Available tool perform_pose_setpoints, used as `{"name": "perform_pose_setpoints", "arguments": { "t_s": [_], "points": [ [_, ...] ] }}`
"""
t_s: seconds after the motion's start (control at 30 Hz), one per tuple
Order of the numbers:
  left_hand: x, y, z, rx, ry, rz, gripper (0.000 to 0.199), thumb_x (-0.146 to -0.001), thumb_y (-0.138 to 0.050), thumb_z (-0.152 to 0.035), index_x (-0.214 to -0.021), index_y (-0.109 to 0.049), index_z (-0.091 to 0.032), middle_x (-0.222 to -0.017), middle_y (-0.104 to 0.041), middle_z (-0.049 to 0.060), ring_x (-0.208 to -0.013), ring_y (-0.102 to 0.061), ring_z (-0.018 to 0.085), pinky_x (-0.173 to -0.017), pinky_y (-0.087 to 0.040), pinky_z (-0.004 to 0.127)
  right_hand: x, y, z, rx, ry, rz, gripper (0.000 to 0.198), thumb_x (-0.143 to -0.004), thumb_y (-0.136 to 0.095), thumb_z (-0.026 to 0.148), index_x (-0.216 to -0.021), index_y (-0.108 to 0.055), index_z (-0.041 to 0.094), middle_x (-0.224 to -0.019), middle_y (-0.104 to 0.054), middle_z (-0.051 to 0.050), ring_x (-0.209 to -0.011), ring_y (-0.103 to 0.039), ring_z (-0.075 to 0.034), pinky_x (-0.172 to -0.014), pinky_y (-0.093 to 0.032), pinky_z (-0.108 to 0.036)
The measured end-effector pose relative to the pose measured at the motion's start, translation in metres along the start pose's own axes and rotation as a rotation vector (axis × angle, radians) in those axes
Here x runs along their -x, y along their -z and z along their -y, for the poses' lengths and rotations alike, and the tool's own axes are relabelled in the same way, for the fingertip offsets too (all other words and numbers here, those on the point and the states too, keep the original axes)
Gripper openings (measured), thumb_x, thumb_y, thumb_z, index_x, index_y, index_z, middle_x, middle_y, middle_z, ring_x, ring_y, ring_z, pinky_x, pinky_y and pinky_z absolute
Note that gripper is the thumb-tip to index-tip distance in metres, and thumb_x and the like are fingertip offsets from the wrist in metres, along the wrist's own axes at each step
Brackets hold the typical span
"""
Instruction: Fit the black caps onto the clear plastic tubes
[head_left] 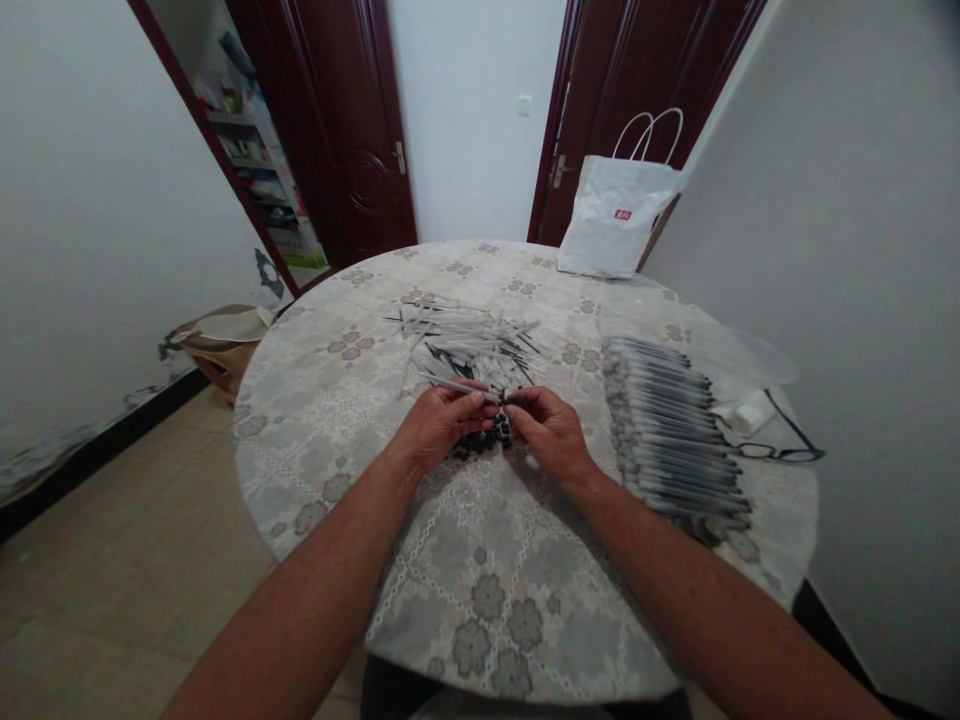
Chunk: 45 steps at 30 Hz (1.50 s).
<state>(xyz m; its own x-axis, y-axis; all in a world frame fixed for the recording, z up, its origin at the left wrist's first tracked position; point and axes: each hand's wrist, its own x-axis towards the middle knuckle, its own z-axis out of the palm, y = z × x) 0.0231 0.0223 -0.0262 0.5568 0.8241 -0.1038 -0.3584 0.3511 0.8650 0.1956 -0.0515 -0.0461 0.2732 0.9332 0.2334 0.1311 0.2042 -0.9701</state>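
1. The thin stick (453, 383) is up over the middle of the table (487, 570). The left hand (444, 418) pinches it between thumb and fingers.
2. The right hand (550, 428) has its thumb and finger pressed together on a small dark piece (503, 397) by the stick's end — too small to tell what it is.
3. The stick looks light, stiff and smooth, so it may slip or roll. A soft pinch near the end should hold it well. The dark piece looks easy to drop.
4. Black bits (480, 440) sit just under the hands, and loose sticks (472, 335) lie in a messy heap just past them — both could get bumped.
5. To the right is a neat row of sticks (671, 430), with glasses (780, 453) beside it.
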Motion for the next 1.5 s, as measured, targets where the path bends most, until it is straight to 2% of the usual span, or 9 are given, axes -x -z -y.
{"name": "perform_pose_setpoints", "arguments": {
  "t_s": [0.3,0.7,1.0,1.13,1.3,1.37,1.43,1.5],
  "points": [
    [-0.001,0.001,0.003,-0.057,-0.006,0.015,0.03,-0.077,-0.083,-0.027,-0.102,-0.07,-0.014,-0.095,-0.076,0.009,-0.083,-0.074,0.019,-0.073,-0.062,0.033,0.0,-0.002,-0.003,-0.038,0.009,0.007,0.024,-0.083,-0.073,0.04,-0.097,-0.068,0.021,-0.078,-0.069,0.0,-0.061,-0.059,-0.013,-0.056,-0.047,-0.026],
    [0.001,-0.001,0.001,-0.1,0.0,0.002,0.034,-0.075,-0.085,-0.029,-0.102,-0.07,-0.015,-0.096,-0.076,0.009,-0.083,-0.073,0.019,-0.073,-0.06,0.033,-0.001,-0.001,-0.008,0.028,0.026,0.015,0.021,-0.085,-0.071,0.037,-0.098,-0.068,0.021,-0.08,-0.069,-0.001,-0.063,-0.059,-0.014,-0.058,-0.047,-0.025],
    [-0.001,0.002,0.004,-0.157,-0.008,0.016,0.035,-0.073,-0.086,-0.03,-0.101,-0.074,-0.013,-0.085,-0.075,0.008,-0.079,-0.072,0.018,-0.074,-0.06,0.032,0.002,0.002,-0.005,0.237,0.151,-0.015,0.017,-0.088,-0.066,0.034,-0.098,-0.07,0.021,-0.083,-0.07,-0.001,-0.07,-0.061,-0.016,-0.065,-0.047,-0.027],
    [-0.002,0.003,0.005,-0.16,-0.012,0.015,0.035,-0.073,-0.086,-0.031,-0.101,-0.074,-0.014,-0.084,-0.075,0.007,-0.078,-0.071,0.018,-0.075,-0.059,0.032,0.002,0.003,-0.003,0.26,0.125,0.003,0.022,-0.091,-0.064,0.041,-0.099,-0.07,0.021,-0.082,-0.071,-0.002,-0.071,-0.062,-0.017,-0.066,-0.047,-0.027],
    [-0.002,0.004,0.007,-0.191,0.006,0.016,0.035,-0.072,-0.086,-0.031,-0.1,-0.074,-0.014,-0.085,-0.074,0.006,-0.079,-0.072,0.019,-0.075,-0.059,0.033,0.003,0.005,0.0,0.318,0.078,0.109,0.04,-0.102,-0.045,0.048,-0.079,-0.065,0.021,-0.063,-0.061,0.001,-0.059,-0.058,-0.015,-0.059,-0.043,-0.026],
    [-0.002,0.003,0.007,-0.197,0.008,0.016,0.035,-0.072,-0.086,-0.031,-0.101,-0.074,-0.015,-0.086,-0.075,0.007,-0.079,-0.072,0.019,-0.074,-0.059,0.033,0.004,0.005,0.001,0.307,0.08,0.107,0.036,-0.102,-0.044,0.047,-0.088,-0.065,0.022,-0.067,-0.063,0.001,-0.06,-0.058,-0.015,-0.059,-0.043,-0.026],
    [-0.002,0.002,0.006,-0.195,0.001,0.011,0.035,-0.072,-0.086,-0.032,-0.101,-0.074,-0.015,-0.086,-0.075,0.007,-0.079,-0.071,0.018,-0.074,-0.059,0.032,0.005,0.004,0.002,0.302,0.109,0.076,0.025,-0.098,-0.053,0.044,-0.104,-0.063,0.022,-0.08,-0.068,0.0,-0.065,-0.059,-0.015,-0.061,-0.045,-0.026],
    [-0.001,0.002,0.005,-0.193,-0.006,0.004,0.036,-0.072,-0.086,-0.034,-0.1,-0.075,-0.015,-0.085,-0.074,0.006,-0.078,-0.071,0.018,-0.075,-0.059,0.033,0.006,0.003,0.003,0.335,0.148,0.056,0.025,-0.093,-0.06,0.04,-0.11,-0.061,0.022,-0.087,-0.068,0.0,-0.069,-0.06,-0.015,-0.064,-0.045,-0.026]
  ]
}}
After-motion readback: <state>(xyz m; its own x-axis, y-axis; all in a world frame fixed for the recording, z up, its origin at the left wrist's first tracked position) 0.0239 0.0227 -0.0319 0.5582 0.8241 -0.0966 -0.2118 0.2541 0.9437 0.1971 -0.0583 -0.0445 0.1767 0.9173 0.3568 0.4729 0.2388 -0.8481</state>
